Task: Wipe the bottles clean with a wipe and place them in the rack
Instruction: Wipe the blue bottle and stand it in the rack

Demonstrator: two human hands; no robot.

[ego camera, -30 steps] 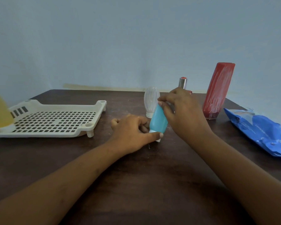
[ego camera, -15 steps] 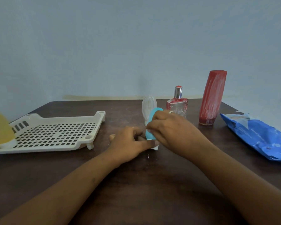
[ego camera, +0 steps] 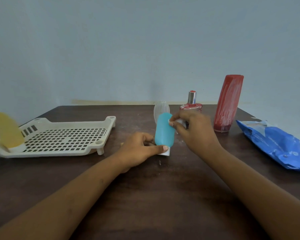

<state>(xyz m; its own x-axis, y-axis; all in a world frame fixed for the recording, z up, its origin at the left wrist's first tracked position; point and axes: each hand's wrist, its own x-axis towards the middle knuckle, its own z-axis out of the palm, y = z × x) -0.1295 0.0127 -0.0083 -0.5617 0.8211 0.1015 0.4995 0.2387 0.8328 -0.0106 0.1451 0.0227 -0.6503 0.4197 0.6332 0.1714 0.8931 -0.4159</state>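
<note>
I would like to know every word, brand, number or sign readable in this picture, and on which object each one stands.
On the blue wipe pack: a line of small white print, too blurred to read.
On the turquoise bottle, red bottle, perfume bottle, clear bottle and yellow bottle: no label or text visible.
On the rack: no text visible.
Nothing in the picture can be read.
</note>
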